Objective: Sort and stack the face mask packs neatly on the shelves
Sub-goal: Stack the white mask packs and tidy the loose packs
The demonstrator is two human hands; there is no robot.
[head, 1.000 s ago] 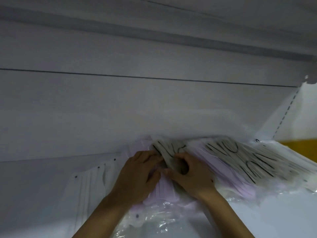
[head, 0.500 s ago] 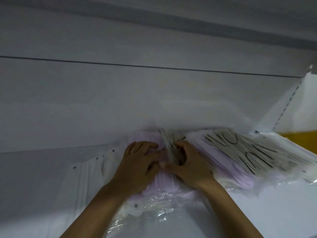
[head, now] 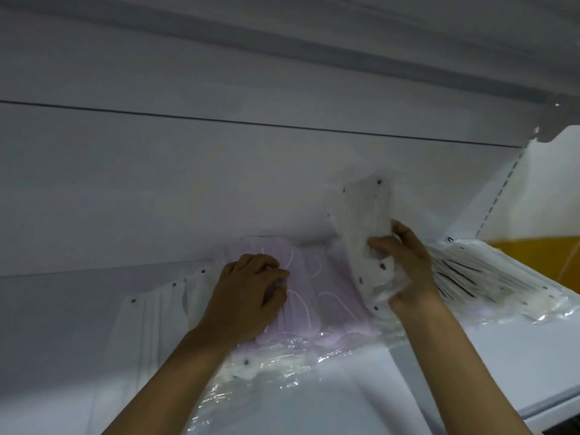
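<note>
The right hand [head: 408, 265] is gripping a white mask pack [head: 365, 227] and holding it upright, tilted, above the shelf [head: 470, 365]. The left hand [head: 248, 296] is resting with curled fingers on the pink mask pack [head: 317, 296] (lying flat in clear wrap). Another pack with black loops [head: 470, 277] is lying just right.

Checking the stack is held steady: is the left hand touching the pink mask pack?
Touching. The head view shows the left hand resting on top of the pink mask pack, its curled fingers down against the plastic with no gap.
</note>
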